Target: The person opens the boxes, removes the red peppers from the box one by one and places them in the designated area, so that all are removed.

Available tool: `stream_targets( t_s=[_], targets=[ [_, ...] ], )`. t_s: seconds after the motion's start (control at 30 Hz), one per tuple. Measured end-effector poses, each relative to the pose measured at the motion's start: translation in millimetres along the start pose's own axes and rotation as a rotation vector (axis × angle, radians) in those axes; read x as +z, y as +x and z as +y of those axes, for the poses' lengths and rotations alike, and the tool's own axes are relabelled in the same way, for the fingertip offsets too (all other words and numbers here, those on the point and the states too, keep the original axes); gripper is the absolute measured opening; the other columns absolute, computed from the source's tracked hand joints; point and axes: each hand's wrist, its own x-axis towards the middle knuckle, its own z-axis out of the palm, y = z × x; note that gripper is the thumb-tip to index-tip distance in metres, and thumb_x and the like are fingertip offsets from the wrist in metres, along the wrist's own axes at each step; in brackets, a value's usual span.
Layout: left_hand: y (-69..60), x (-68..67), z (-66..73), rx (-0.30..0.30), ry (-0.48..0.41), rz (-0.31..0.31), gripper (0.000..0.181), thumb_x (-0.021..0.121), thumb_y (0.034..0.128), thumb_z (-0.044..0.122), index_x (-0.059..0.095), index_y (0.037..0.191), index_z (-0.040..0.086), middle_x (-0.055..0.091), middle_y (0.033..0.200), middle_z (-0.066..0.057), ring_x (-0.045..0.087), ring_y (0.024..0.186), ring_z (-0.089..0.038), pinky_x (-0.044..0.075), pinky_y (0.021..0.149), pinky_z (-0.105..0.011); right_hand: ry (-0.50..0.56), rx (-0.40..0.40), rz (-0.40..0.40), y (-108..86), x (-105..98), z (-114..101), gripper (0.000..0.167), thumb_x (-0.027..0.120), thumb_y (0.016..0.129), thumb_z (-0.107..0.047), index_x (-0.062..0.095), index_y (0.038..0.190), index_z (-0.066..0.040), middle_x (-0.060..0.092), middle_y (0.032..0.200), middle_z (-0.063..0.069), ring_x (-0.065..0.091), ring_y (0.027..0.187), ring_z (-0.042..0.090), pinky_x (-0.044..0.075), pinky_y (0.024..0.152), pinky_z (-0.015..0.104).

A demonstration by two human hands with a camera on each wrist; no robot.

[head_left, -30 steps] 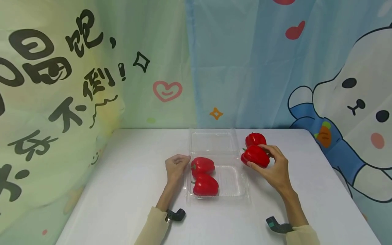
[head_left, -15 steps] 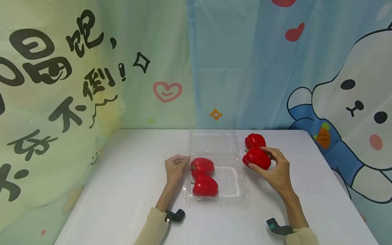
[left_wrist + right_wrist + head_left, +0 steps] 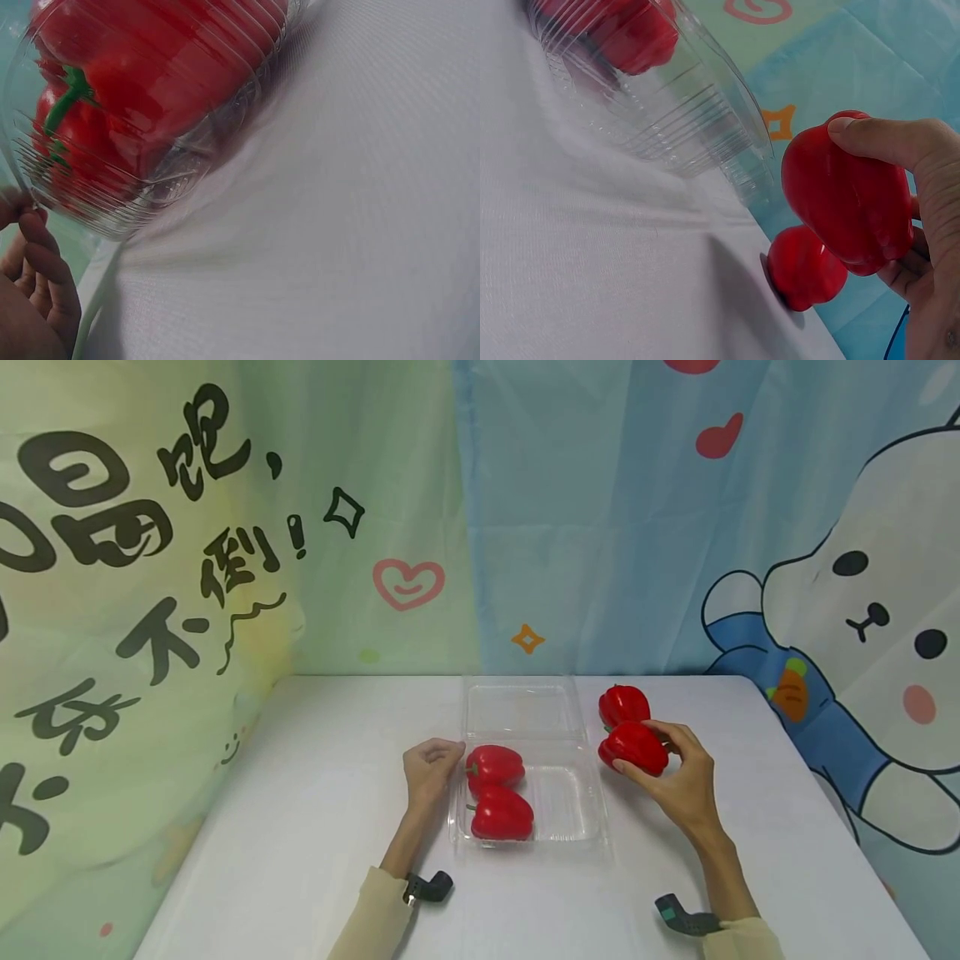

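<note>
Head view: gripping a red pepper [image 3: 633, 749] in R hand [image 3: 684, 770], thumb at near side, fingers at far side, right of ctr. Up off the table [image 3: 300, 860], judging by R wrist cam; outside clear box [image 3: 566, 802]. Vs. 1 sec ago, shifted just a touch right and down in frame, w/ same grip and no release. Prob. a small adjustment, so no real headway. Beyond it, also right of ctr, spare pepper [image 3: 624, 704]: sitting on table, unmoved; can't tell if touching the held one. At ctr-left, L hand [image 3: 430, 770]: pinching box edge btw thumb and fingertip (clearest at lower left of L wrist cam), same pos. as before. Inside box, left half: upper pepper [image 3: 496, 767] and lower pepper [image 3: 502, 813], both unchanged, so count still at two. Lid [image 3: 525, 710] laid back toward top, still open.
</note>
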Motion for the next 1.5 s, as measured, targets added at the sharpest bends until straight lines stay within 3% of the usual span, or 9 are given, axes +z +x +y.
stream_targets(
  t_s=[0.63,0.97,1.5],
  targets=[
    [0.8,-1.0,0.2,0.011,-0.012,-0.005,0.018,0.08,0.0968,0.018,0.079,0.091,0.001,0.081,0.086,-0.019,0.066,0.07,-0.011,0.051,0.063,-0.019,-0.01,0.022,0.003,-1.7,-5.2,10.6,0.076,0.098,0.074,-0.007,0.067,0.144,-0.006,0.07,0.136,0.016,0.055,0.111,-0.004,0.044,0.094,0.004],
    [1.3,-0.7,-1.8,0.005,-0.016,-0.006,0.019,0.081,0.0974,0.02,0.079,0.092,0.002,0.081,0.088,-0.019,0.068,0.072,-0.011,0.052,0.064,-0.018,-0.038,0.075,0.01,-4.5,-6.8,11.2,0.076,0.099,0.076,-0.013,0.066,0.145,-0.009,0.069,0.141,0.012,0.056,0.112,0.003,0.045,0.094,0.004],
    [1.4,0.0,-0.9,0.007,-0.022,-0.004,0.019,0.081,0.0967,0.019,0.079,0.092,0.0,0.081,0.087,-0.019,0.067,0.07,-0.009,0.052,0.064,-0.018,-0.065,0.137,0.018,-4.8,-13.3,20.2,0.074,0.096,0.079,-0.013,0.065,0.146,-0.007,0.067,0.144,0.016,0.052,0.114,0.0,0.042,0.093,0.005]
  ],
)
